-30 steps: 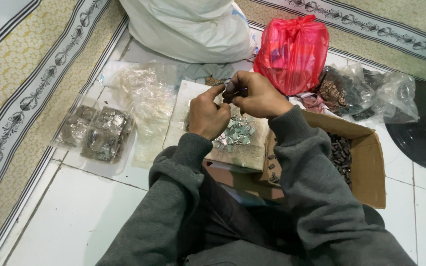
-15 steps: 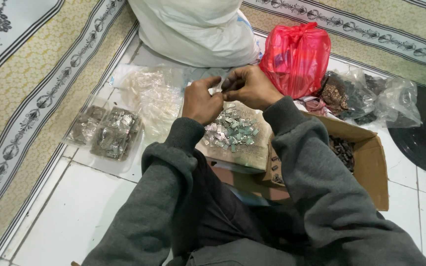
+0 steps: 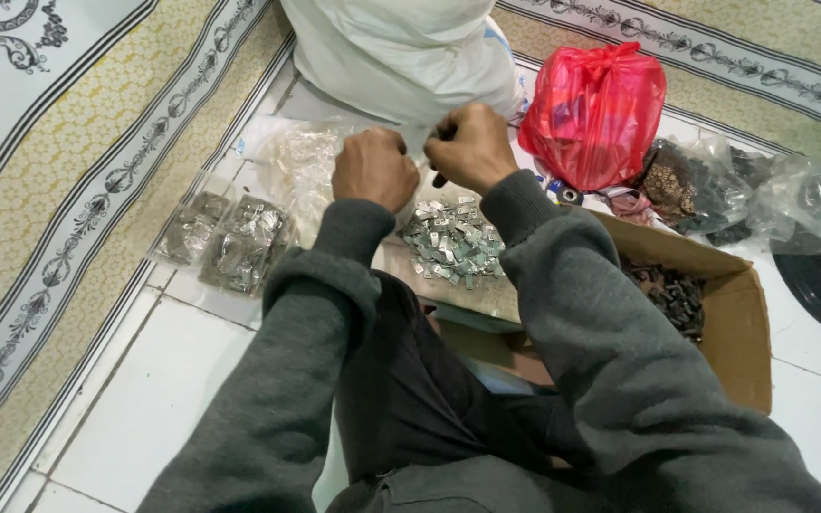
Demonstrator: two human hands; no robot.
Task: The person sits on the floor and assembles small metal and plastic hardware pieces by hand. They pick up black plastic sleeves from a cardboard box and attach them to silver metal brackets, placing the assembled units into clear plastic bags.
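My left hand (image 3: 372, 168) and my right hand (image 3: 472, 147) are raised side by side, a small gap between them, backs to the camera. The right hand's fingers are closed on a small dark piece (image 3: 439, 178) that pokes out below them. The left hand's fingers are curled shut, and what lies inside is hidden. Just below both hands, a heap of small silvery metal pieces (image 3: 453, 242) lies on a pale cardboard sheet over my lap. Grey sleeves cover both arms.
An open cardboard box (image 3: 743, 323) with dark parts (image 3: 672, 290) sits at my right. Behind the hands stand a red plastic bag (image 3: 596, 109) and a white sack (image 3: 401, 47). Clear bags of metal pieces (image 3: 239, 242) lie left, by a patterned rug (image 3: 68, 161).
Both hands have lifted up and away from my body, and they have drawn slightly apart. The view has tipped down and closer.
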